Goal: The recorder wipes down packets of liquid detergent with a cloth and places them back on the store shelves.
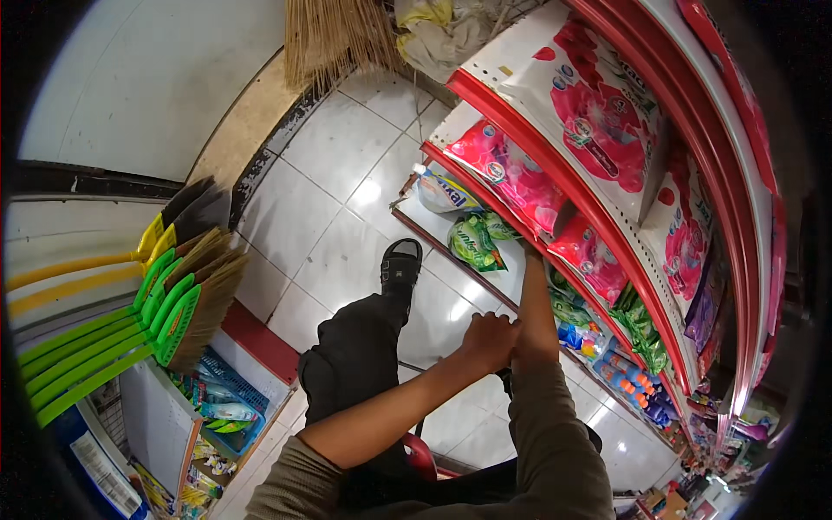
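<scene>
My right arm reaches into the bottom level of a red-edged shelf rack (465,177). The right hand is hidden under the shelf lip, so what it touches cannot be seen. My left hand (492,339) lies against the right forearm with its fingers curled; whether it holds anything is hidden. Left of the right wrist, a green Sunlight pouch (476,242) lies on the bottom shelf board (426,207). Behind it is a white and blue Wixal pouch (447,193). More green packs (570,309) lie to the right of the forearm.
Pink Attack detergent bags (601,123) fill the upper levels. Orange-capped bottles (627,377) stand further right. Green-handled brooms (162,312) and yellow-handled brooms (153,244) jut in at left, above a blue basket (250,416). A stick broom (338,39) stands ahead on the tiled floor (331,156).
</scene>
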Demonstrator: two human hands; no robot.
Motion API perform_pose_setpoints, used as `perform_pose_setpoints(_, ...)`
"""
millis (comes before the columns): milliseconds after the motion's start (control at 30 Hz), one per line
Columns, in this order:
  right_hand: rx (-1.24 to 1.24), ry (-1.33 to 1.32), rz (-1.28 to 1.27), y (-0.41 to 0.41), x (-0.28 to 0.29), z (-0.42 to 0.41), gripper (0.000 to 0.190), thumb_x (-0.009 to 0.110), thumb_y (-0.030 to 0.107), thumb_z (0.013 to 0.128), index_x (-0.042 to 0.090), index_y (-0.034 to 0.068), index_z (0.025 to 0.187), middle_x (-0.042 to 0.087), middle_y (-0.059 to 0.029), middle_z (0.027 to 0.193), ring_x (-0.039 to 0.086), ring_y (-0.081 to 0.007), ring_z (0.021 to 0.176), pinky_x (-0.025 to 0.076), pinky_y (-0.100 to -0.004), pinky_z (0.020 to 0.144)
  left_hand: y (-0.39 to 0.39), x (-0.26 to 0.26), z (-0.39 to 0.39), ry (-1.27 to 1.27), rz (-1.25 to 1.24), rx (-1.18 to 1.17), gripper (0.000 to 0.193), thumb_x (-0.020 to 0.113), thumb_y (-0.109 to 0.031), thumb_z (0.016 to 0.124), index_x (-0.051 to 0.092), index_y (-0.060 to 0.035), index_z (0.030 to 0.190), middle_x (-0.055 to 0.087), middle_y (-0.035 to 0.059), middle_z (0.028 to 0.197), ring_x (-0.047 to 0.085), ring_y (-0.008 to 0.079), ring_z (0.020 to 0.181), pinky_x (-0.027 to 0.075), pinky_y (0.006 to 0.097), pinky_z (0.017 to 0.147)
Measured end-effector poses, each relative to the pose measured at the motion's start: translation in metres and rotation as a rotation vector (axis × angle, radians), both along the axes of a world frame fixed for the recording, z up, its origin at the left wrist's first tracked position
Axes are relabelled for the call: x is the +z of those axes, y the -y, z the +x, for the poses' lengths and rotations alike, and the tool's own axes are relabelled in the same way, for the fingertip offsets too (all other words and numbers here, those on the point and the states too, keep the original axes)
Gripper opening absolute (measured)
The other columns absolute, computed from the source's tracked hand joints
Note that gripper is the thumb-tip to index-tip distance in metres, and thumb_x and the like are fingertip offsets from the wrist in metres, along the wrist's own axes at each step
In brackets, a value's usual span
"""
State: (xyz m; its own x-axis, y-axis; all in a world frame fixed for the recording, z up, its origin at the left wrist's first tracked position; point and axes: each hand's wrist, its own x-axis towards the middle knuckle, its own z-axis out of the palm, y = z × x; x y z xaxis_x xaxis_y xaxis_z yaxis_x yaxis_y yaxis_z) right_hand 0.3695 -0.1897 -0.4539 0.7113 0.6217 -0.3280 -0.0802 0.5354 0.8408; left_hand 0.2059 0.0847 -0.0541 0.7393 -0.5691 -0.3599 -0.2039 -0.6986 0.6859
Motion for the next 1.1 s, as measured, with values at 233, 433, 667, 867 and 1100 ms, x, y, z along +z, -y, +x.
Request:
perform_pose_setpoints(233, -0.048, 0.042, 0.016, 0.0, 0.002, -0.005, 0.047, 0.063, 0.029, 0.085, 0.05, 0.006, 0.124, 0.054, -0.0131, 0.119, 0.054, -0.0289, 0.101, 0.045, -0.0401, 0.086, 0.002, -0.005, 0.002, -0.036, 0.003, -0.049, 0.044, 0.067, -0.029, 0.073, 0.055, -0.0069, 0.109, 0.064, 0.0111, 0.087, 0.064, 0.0296, 0.082, 0.049, 0.0432, 0.069)
perform_pose_setpoints(433, -0.091, 0.097, 0.038, -0.008, -0.009, -0.008, 0.049, 0.064, 0.029, 0.084, 0.049, 0.006, 0.125, 0.052, -0.0139, 0.122, 0.053, -0.0301, 0.105, 0.044, -0.0409, 0.089, 0.007, -0.015, -0.01, 0.046, -0.011, 0.039, 0.035, 0.069, -0.024, 0.071, 0.058, -0.0073, 0.099, 0.066, 0.0093, 0.081, 0.065, 0.0278, 0.083, 0.049, 0.0429, 0.071)
perform_pose_setpoints(667, -0.201, 0.123, 0.023, 0.015, -0.008, -0.016, 0.053, 0.065, 0.028, 0.083, 0.048, 0.006, 0.128, 0.05, -0.0148, 0.127, 0.051, -0.0315, 0.109, 0.043, -0.0417, 0.092, 0.007, -0.006, -0.004, -0.013, -0.03, 0.031, 0.039, 0.068, -0.025, 0.072, 0.057, -0.0056, 0.104, 0.064, 0.012, 0.09, 0.063, 0.0285, 0.087, 0.048, 0.0443, 0.073)
perform_pose_setpoints(867, -0.29, 0.155, -0.004, 0.041, -0.009, -0.025, 0.056, 0.066, 0.028, 0.082, 0.046, 0.006, 0.129, 0.048, -0.0156, 0.13, 0.049, -0.0327, 0.113, 0.042, -0.0425, 0.095, 0.009, -0.005, -0.005, -0.122, -0.006, -0.051, 0.043, 0.065, -0.029, 0.075, 0.055, -0.0052, 0.11, 0.063, 0.0124, 0.094, 0.062, 0.0294, 0.091, 0.047, 0.0454, 0.076)
perform_pose_setpoints(1100, -0.406, 0.199, -0.024, 0.041, -0.022, -0.015, 0.059, 0.067, 0.027, 0.081, 0.045, 0.006, 0.131, 0.045, -0.0165, 0.134, 0.047, -0.0341, 0.117, 0.04, -0.0433, 0.098, 0.011, -0.011, -0.005, -0.142, -0.006, -0.056, 0.043, 0.063, -0.033, 0.078, 0.055, -0.0057, 0.11, 0.064, 0.0133, 0.095, 0.061, 0.0311, 0.092, 0.046, 0.0458, 0.077)
